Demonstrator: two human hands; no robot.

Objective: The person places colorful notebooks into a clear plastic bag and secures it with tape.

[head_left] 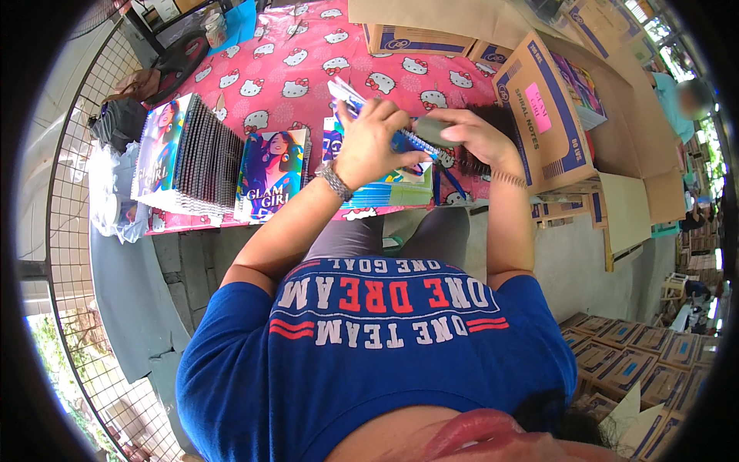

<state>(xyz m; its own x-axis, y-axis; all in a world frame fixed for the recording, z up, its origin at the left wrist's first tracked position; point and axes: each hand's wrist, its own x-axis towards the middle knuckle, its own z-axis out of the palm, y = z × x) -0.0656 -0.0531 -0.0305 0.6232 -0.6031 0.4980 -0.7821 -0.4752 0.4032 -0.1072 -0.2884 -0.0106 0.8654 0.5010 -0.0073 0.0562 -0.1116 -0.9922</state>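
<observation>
My left hand (pixel 376 142), with a metal watch at the wrist, grips a spiral notebook (pixel 339 91) that is tilted up over the table's near edge. Its spiral binding (pixel 419 144) runs toward my right hand (pixel 483 141). That hand is curled round a dark, flat oval object (pixel 436 132) beside the binding; its kind I cannot make out. Beneath my hands lies a stack of notebooks or loose sheets (pixel 389 195), partly covered. To the left, a colourful notebook (pixel 269 173) with a pictured woman lies on a pile.
A thick row of spiral notebooks (pixel 202 158) stands at the far left, beside a plastic bag (pixel 115 200). At right, an open cardboard box (pixel 543 115) holds more notebooks. Dark bristly material (pixel 493 123) lies behind my right hand. A pink patterned cloth (pixel 296 85) covers the table.
</observation>
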